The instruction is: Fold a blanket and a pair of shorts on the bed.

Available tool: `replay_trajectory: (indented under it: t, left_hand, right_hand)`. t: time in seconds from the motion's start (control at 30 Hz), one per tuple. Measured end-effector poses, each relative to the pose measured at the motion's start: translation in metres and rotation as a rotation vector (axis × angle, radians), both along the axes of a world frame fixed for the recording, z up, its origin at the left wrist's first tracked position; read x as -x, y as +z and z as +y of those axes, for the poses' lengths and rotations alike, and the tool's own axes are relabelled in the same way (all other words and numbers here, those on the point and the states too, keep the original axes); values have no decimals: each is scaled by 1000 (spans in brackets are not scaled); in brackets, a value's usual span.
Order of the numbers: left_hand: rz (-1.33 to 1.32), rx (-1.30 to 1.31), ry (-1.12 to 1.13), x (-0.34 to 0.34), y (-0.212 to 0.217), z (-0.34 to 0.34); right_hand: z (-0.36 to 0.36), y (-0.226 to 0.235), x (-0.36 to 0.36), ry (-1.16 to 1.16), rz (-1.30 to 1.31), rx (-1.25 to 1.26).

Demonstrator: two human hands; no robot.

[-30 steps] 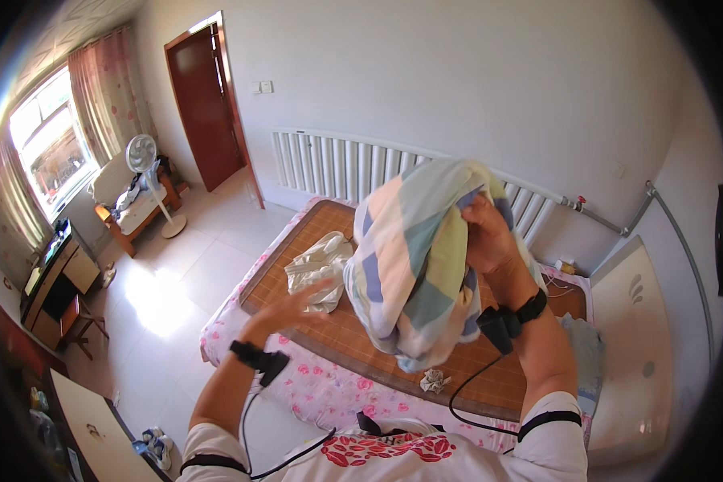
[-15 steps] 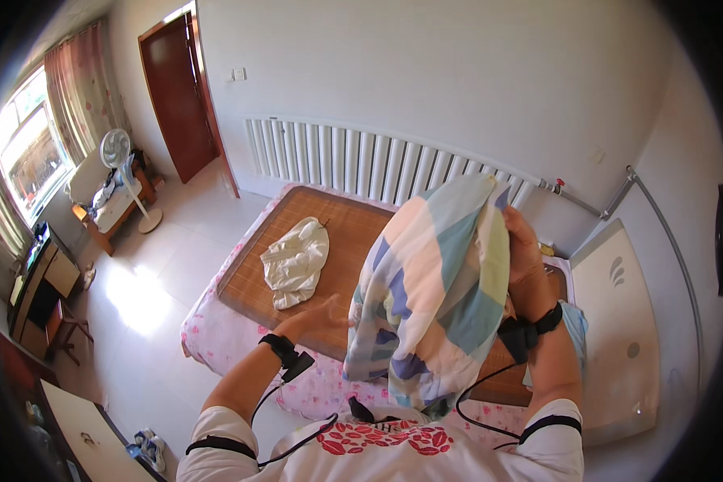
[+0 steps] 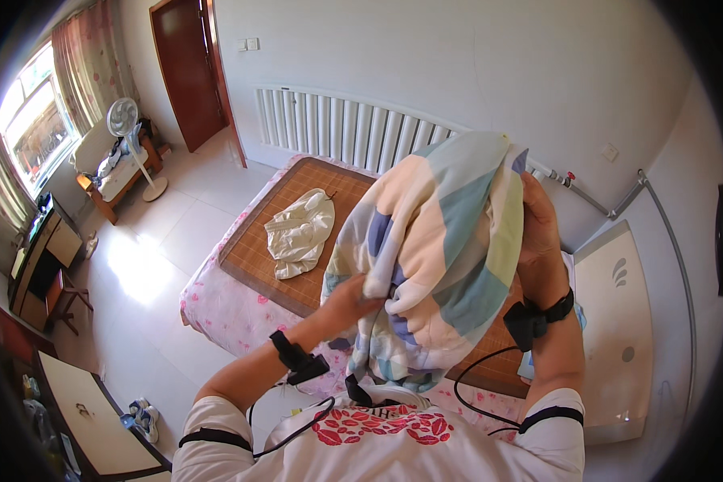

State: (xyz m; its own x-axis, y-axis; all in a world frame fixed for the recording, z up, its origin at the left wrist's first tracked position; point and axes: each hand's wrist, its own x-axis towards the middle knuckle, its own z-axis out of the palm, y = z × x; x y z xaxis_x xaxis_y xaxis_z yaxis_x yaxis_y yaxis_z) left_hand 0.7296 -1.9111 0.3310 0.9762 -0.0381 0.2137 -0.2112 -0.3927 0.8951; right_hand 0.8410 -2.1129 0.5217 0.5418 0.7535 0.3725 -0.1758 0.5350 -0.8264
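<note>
A soft quilt (image 3: 442, 241) patterned with teal, peach, green, blue and white patches hangs bunched in front of my chest, above the bed. My right hand (image 3: 541, 225) is raised and holds its upper right edge, with the fingers partly hidden behind the cloth. My left hand (image 3: 349, 307) grips a fold on the quilt's left side, its fingertips sunk into the fabric. Beyond the quilt, a crumpled pair of white shorts (image 3: 300, 233) with a dark cord end lies on the brown woven mat (image 3: 245, 253). The quilt hides the middle of the bed.
A pink floral sheet (image 3: 209, 293) covers the bed under the mat. A white radiator (image 3: 329, 124) runs along the wall behind, and a pale headboard (image 3: 618, 337) stands at the right. To the left are a standing fan (image 3: 123, 119), a desk (image 3: 52, 249) and a cabinet (image 3: 88, 410).
My left hand has moved from beside the quilt onto it and now grips a fold. The quilt has risen and bunched up more. My view has tilted slightly down.
</note>
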Motion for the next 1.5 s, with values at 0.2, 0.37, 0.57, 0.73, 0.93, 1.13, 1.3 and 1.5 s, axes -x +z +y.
replay_trajectory:
  t: [0.2,0.37,0.57,0.73,0.93,1.13,1.3,1.5]
  left_hand:
    - [107,193,524,13,16,109]
    - [-492,-641,811,62,113,206]
    - [-544,732,800,118,190,302]
    - [-594,-603,1026,157,195,288]
    - [-427,-702,1139,188,158,340]
    - [-411,-802,1177,185,138,369]
    - [-454,-784,1163,156,166,296]
    - [-560,-621,1076,171,220,280]
  right_hand:
    - [-7,3,-20,-156,-58,166]
    - [-20,-18,-44,-352,-16,511]
    - [-88,-42,-103,-655,-72,429]
    - [-174,-31,-162,-1063,30,266]
    - [-241,-40,-192,-1219,97,180]
    - [-216,-69,-177,-1128,27,141]
    - [-217,-107,-168,-1079,-1,392]
    - [-124,-125,-147,-805,-103,483]
